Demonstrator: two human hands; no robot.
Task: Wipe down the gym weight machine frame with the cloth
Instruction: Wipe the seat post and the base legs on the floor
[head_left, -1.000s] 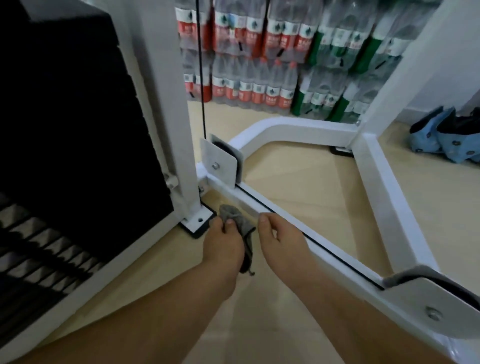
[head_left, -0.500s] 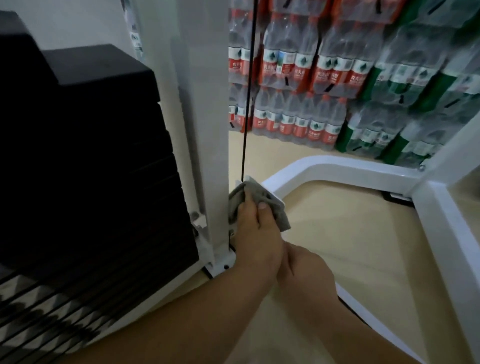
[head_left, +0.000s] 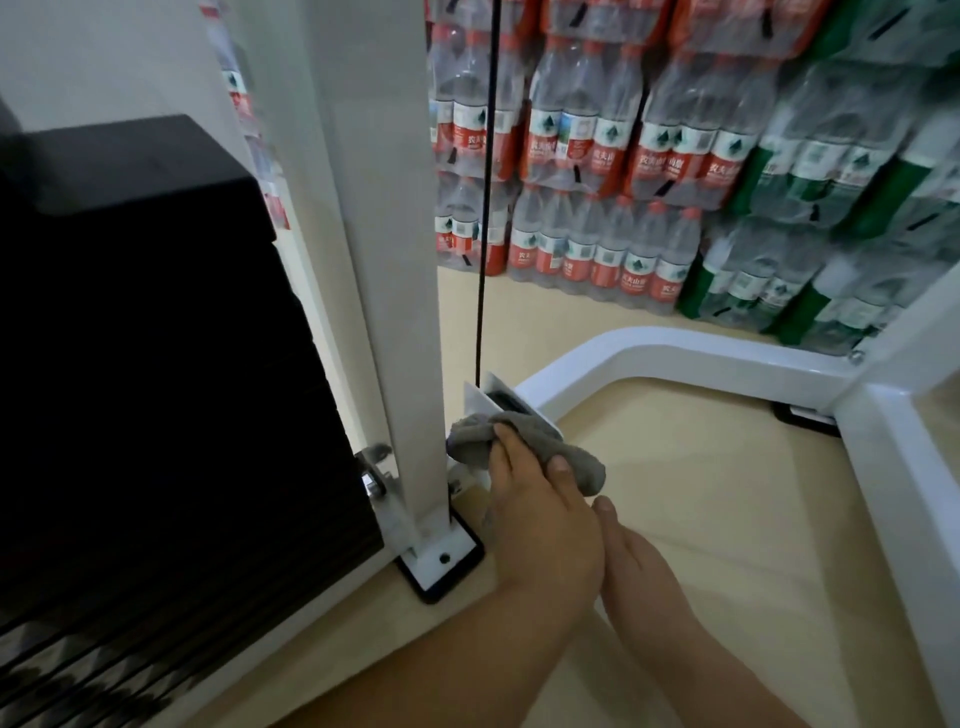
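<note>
A grey cloth (head_left: 577, 464) was gripped by the left hand (head_left: 540, 525) and pressed against the white upright post (head_left: 395, 312), by the cable bracket (head_left: 479, 402). The right hand (head_left: 639, 571) was partly hidden just to its right; bottled water (head_left: 623, 156) was stacked far right.

1 cloth (head_left: 524, 449), 2 hands (left hand (head_left: 543, 525), right hand (head_left: 636, 569)), 1 frame (head_left: 384, 260), 1 blk cable (head_left: 485, 208), 1 wt stack (head_left: 156, 364), 1 foot plate (head_left: 423, 571) w/ 1 bolt (head_left: 444, 558), and bottles (head_left: 623, 156) by the dozen, too many to count.
</note>
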